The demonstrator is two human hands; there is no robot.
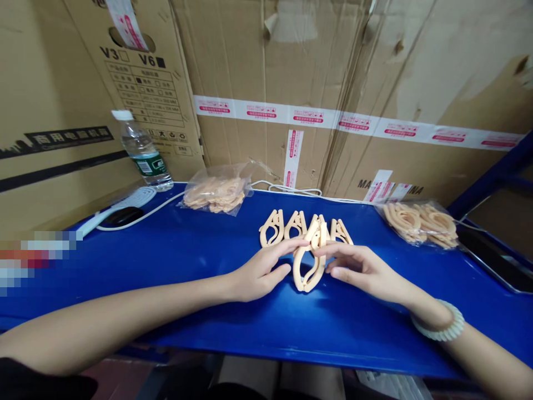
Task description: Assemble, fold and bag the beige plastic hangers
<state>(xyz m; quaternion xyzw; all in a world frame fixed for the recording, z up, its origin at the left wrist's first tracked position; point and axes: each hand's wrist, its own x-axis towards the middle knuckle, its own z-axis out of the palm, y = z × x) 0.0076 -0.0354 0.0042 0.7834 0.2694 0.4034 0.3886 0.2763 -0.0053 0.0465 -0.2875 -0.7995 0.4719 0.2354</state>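
A: What do your hands have between them?

B: A folded cream hanger (315,238). It sits in front of you near the middle of the blue table (200,250), its narrow jointed end pointing away from you and its rounded end toward you.

A: And how are you gripping it?

B: Your left hand (264,270) reaches in from the left, its fingertips touching the hanger near the joint, your thumb spread away below. Your right hand (360,272) comes from the other side, fingertips against the upper right arm of the hanger; there too your thumb and fingers stand apart. I cannot tell whether the hanger rests on the table or is slightly raised.

A: What lies around your hands?

B: Just beyond them you have a row of similar hangers (280,222), partly covered by the near one and by your fingers. Farther back, to your left, is a clear bag of hangers (214,191), and well over to your right a second bag (420,222).

A: And along the edges?

B: A water bottle (145,153) with a white cap stands at the back left, against the cardboard boxes (258,61). A white cable (287,190) runs along the rear of your table, and a pale bracelet (445,322) circles your right wrist.
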